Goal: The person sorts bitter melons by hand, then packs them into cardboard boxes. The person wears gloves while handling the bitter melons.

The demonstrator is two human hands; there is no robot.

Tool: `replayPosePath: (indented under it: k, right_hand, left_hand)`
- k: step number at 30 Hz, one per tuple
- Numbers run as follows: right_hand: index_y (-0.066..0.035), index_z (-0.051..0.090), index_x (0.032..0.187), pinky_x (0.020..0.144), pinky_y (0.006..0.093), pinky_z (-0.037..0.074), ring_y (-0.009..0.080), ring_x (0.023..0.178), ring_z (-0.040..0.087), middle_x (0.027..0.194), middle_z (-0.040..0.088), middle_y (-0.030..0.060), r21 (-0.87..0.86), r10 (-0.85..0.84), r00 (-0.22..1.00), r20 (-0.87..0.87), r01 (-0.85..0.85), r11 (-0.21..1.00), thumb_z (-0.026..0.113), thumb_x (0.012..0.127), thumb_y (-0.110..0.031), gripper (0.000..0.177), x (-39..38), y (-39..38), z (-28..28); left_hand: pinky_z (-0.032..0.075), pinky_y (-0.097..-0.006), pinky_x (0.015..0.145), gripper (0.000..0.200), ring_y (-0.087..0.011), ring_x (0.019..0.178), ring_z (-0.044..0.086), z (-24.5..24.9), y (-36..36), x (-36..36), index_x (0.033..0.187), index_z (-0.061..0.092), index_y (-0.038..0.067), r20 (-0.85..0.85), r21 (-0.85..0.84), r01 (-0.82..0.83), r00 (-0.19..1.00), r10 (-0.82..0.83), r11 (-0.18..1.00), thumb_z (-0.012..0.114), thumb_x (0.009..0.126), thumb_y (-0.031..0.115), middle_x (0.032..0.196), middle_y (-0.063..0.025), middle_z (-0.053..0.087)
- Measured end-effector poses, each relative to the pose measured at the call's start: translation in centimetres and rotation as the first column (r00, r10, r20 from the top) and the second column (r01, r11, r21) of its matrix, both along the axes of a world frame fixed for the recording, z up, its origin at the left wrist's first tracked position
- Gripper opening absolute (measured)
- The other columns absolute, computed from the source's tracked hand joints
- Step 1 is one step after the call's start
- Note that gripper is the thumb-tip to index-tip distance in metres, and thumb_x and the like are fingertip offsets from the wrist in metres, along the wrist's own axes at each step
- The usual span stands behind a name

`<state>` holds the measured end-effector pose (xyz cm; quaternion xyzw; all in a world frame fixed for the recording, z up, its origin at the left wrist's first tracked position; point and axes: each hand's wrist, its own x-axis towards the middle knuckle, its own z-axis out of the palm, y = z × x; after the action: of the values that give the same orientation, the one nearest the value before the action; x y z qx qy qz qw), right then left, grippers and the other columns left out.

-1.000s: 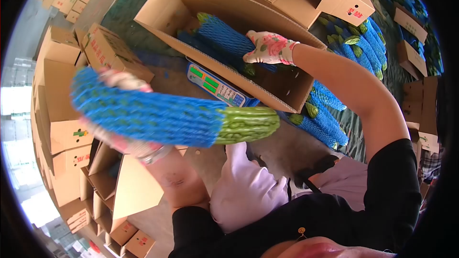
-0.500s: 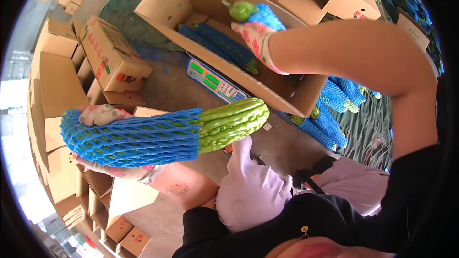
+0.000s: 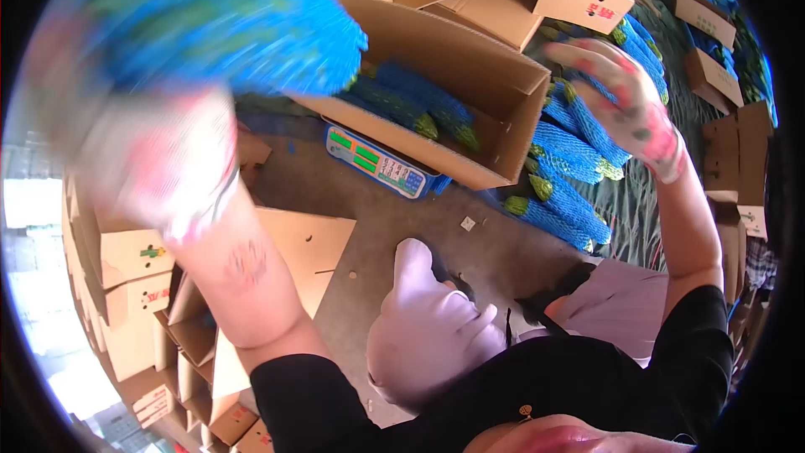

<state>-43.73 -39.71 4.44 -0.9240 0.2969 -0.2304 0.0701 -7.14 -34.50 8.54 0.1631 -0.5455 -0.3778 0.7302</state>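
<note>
The gourd (image 3: 222, 21), in blue net, was in the head view at 11 o'clock, blurred and partly cut off by the frame. The left hand (image 3: 159, 151), in a flowered glove at 10 o'clock, was closed around its lower side, as far as the blur showed. A carton (image 3: 453, 46) stood towards 12 o'clock with netted gourds (image 3: 423, 105) lying inside, and a scale (image 3: 377, 164) showed along its near side. The right hand (image 3: 625, 105), gloved too, was open at 2 o'clock, fingers loosely bent over the pile (image 3: 570, 151); contact could not be told.
</note>
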Motion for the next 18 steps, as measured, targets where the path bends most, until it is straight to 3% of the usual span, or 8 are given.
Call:
replayPosePath:
  k: [2, 4, 7, 10, 13, 14, 15, 18]
  right_hand:
    - [-0.007, 0.042, 0.124, 0.083, 0.041, 0.051, 0.0347, 0.098, 0.062, 0.113, 0.063, 0.0143, -0.205, -0.004, 0.999, -0.047, -0.005, 0.979, 0.064, 0.081, 0.003, 0.049, -6.1, 1.7, -1.5]
    - [-0.008, 0.049, 0.121, 0.082, 0.0407, 0.051, 0.0335, 0.097, 0.062, 0.111, 0.063, 0.0141, -0.188, -0.07, 0.997, -0.02, 0.065, 0.98, 0.065, 0.08, 0.003, 0.046, -10.7, 4.4, -4.0]
    - [-0.009, 0.062, 0.113, 0.078, 0.0403, 0.051, 0.0322, 0.089, 0.062, 0.098, 0.063, 0.0113, 0.026, -0.275, 0.959, -0.072, 0.278, 0.96, 0.064, 0.078, 0.002, 0.037, -14.9, 8.6, -5.1]
    - [-0.008, 0.063, 0.109, 0.075, 0.0401, 0.05, 0.0331, 0.082, 0.06, 0.09, 0.061, 0.0118, 0.34, -0.42, 0.872, -0.251, 0.486, 0.806, 0.058, 0.078, -0.001, 0.032, -18.1, 10.9, -7.1]
    - [-0.008, 0.064, 0.106, 0.077, 0.0412, 0.049, 0.0329, 0.085, 0.06, 0.092, 0.062, 0.0127, 0.404, -0.348, 0.883, -0.317, 0.457, 0.792, 0.058, 0.078, -0.004, 0.028, -20.0, 11.8, -11.2]
    - [-0.01, 0.061, 0.11, 0.08, 0.043, 0.048, 0.0333, 0.09, 0.06, 0.094, 0.062, 0.0129, 0.473, -0.254, 0.892, -0.375, 0.419, 0.775, 0.058, 0.08, -0.01, 0.03, -20.3, 11.7, -12.3]
    - [-0.011, 0.059, 0.114, 0.081, 0.0439, 0.047, 0.0337, 0.092, 0.059, 0.098, 0.061, 0.0123, 0.455, -0.167, 0.888, -0.428, 0.371, 0.809, 0.059, 0.08, -0.012, 0.034, -19.9, 10.9, -14.5]
    - [-0.012, 0.043, 0.134, 0.094, 0.045, 0.042, 0.035, 0.112, 0.052, 0.123, 0.051, 0.0153, 0.501, 0.034, 0.778, -0.627, 0.369, 0.783, 0.066, 0.078, -0.02, 0.062, -19.7, 11.2, -21.4]
  left_hand:
    - [0.052, -0.0313, 0.077, 0.039, -0.0199, 0.09, 0.062, -0.5, -4.5, -0.9, 0.114, 0.056, 0.002, 0.412, 0.002, 0.035, 0.911, -0.032, 0.999, 0.055, 0.091, 0.034, 0.105, -0.0085, 0.064]
    - [0.053, -0.0294, 0.075, 0.033, -0.0196, 0.087, 0.063, 0.8, -6.0, -4.6, 0.117, 0.055, 0.003, 0.686, 0.116, 0.017, 0.722, -0.092, 0.993, 0.06, 0.088, 0.017, 0.105, -0.0077, 0.064]
    - [0.053, -0.0297, 0.068, 0.047, -0.0205, 0.078, 0.064, -2.0, -7.2, -8.8, 0.121, 0.053, 0.005, 0.736, 0.473, -0.015, 0.557, -0.386, 0.881, 0.064, 0.076, -0.001, 0.1, -0.0077, 0.066]
    - [0.052, -0.0313, 0.069, 0.064, -0.0247, 0.08, 0.065, -5.1, -8.3, -9.7, 0.127, 0.05, 0.009, 0.852, 0.435, -0.266, -0.189, -0.489, 0.861, 0.063, 0.065, -0.004, 0.098, -0.0113, 0.065]
    - [0.053, -0.0308, 0.072, 0.065, -0.0244, 0.094, 0.062, -11.0, -8.1, -10.1, 0.132, 0.048, 0.009, 0.69, 0.391, -0.209, -0.577, -0.436, 0.896, 0.061, 0.07, -0.005, 0.111, -0.0155, 0.058]
    - [0.051, -0.0361, 0.084, 0.065, -0.03, 0.1, 0.062, -13.4, -7.9, -10.1, 0.132, 0.049, 0.011, 0.659, 0.274, -0.066, -0.714, -0.237, 0.959, 0.064, 0.069, 0.0, 0.115, -0.0169, 0.058]
    - [0.046, -0.0377, 0.094, 0.065, -0.0339, 0.109, 0.058, -14.0, -8.2, -11.2, 0.133, 0.047, 0.011, 0.528, 0.411, -0.193, -0.746, -0.405, 0.891, 0.064, 0.071, 0.006, 0.121, -0.0181, 0.058]
    - [0.045, -0.0356, 0.096, 0.06, -0.0354, 0.114, 0.055, -16.3, -8.6, -11.7, 0.133, 0.047, 0.006, 0.541, 0.509, -0.295, -0.621, -0.567, 0.809, 0.062, 0.075, 0.009, 0.128, -0.0196, 0.055]
